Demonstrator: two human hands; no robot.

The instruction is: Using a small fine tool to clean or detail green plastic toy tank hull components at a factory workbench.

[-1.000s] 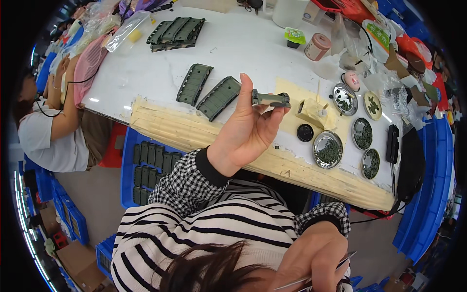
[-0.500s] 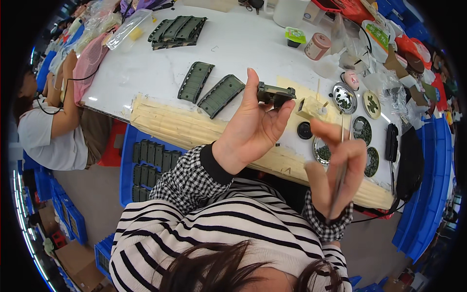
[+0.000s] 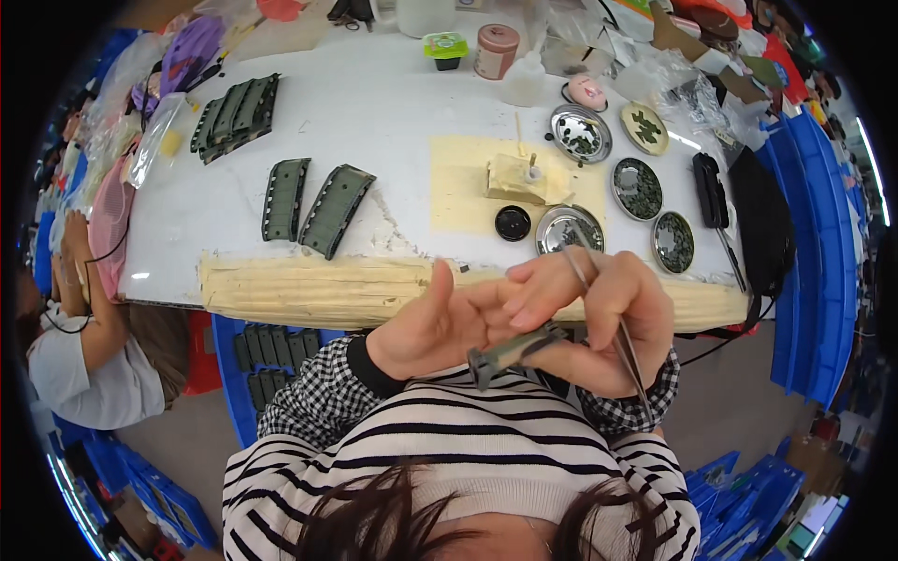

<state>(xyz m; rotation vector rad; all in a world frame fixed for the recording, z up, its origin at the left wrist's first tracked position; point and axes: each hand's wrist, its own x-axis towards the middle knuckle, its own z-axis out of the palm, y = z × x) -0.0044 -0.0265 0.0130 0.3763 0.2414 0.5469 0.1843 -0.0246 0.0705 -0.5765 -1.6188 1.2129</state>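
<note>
My left hand (image 3: pixel 426 327) is held palm up, thumb raised and fingers stretched out, with nothing in its grasp. Its fingertips come close to my right hand (image 3: pixel 608 323) or touch it; I cannot tell which. A pair of metal tweezers (image 3: pixel 629 353) is tucked between the fingers of my right hand, pointing up and left. The same hand's thumb and fingers also pinch a small camouflage-green plastic part (image 3: pixel 510 355), tilted, below the left fingertips. Two curved green ribbed panels (image 3: pixel 337 210) lie on the table to the left, and a stack of similar panels (image 3: pixel 237 114) sits farther back.
Metal dishes (image 3: pixel 638 189) of small dark green bits stand at the right. Near them are a tape-wrapped block (image 3: pixel 514 179), a round black lid (image 3: pixel 513 222) and a pink jar (image 3: pixel 496 51). A padded front edge (image 3: pixel 309 292) borders the table. A blue crate (image 3: pixel 238 393) holds more parts below.
The green part has passed from my left hand to my right, which has moved in toward the left hand. My left hand has lowered and opened. The head view has shifted.
</note>
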